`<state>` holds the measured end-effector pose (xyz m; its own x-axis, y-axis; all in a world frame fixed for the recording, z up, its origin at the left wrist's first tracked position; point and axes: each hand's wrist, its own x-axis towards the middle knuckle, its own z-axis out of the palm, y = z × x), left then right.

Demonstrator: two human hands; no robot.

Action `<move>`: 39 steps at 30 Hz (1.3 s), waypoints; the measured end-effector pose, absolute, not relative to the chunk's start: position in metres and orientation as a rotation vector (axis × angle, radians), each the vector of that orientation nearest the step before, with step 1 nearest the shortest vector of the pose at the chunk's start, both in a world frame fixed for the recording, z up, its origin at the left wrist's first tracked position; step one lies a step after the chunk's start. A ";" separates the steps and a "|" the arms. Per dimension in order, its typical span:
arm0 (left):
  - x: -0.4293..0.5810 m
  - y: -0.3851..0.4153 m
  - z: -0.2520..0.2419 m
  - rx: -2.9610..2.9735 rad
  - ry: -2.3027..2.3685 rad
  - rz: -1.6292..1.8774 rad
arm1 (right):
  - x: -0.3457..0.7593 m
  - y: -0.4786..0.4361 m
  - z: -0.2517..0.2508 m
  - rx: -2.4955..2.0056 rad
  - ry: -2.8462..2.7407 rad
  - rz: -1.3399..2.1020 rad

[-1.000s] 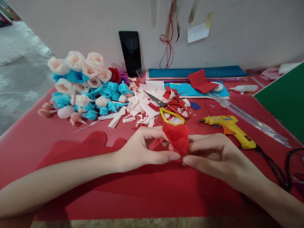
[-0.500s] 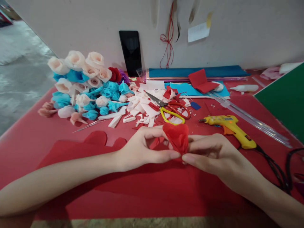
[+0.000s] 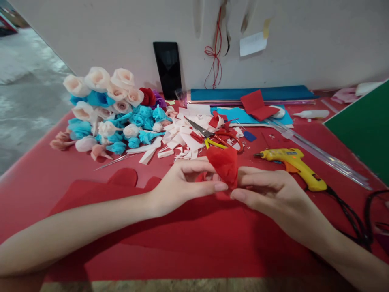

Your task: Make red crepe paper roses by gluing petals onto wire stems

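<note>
A red crepe-paper petal piece (image 3: 224, 163) stands upright between my two hands just above the red table (image 3: 188, 243). My left hand (image 3: 182, 184) pinches its lower left side with thumb and fingers. My right hand (image 3: 270, 194) pinches its lower right side. Both hands are closed on the paper, fingertips nearly touching. A red paper sheet with scalloped petal cuts (image 3: 121, 182) lies under my left forearm.
Scissors (image 3: 219, 138) lie on a heap of white and red paper scraps (image 3: 182, 140). A yellow glue gun (image 3: 293, 162) with a black cord lies to the right. Peach and blue paper roses (image 3: 106, 109) pile at back left. Blue paper sheets (image 3: 252, 94), a green board (image 3: 364, 125), a black phone (image 3: 168, 67).
Both hands and the red paper piece have shifted slightly left and away from me, and the piece now covers part of the scissors' handles. The grip is unchanged.
</note>
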<state>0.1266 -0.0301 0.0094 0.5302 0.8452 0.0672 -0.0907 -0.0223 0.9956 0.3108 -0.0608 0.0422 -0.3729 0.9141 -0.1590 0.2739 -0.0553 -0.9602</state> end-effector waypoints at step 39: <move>0.131 -0.039 0.015 1.455 0.736 0.828 | 0.300 -0.070 0.037 -1.259 -1.249 1.675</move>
<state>0.1308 -0.0390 0.0153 0.5394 0.8397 0.0631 -0.0358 -0.0520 0.9980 0.3004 -0.0702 0.0370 -0.2934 0.9097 -0.2938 0.0220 -0.3008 -0.9534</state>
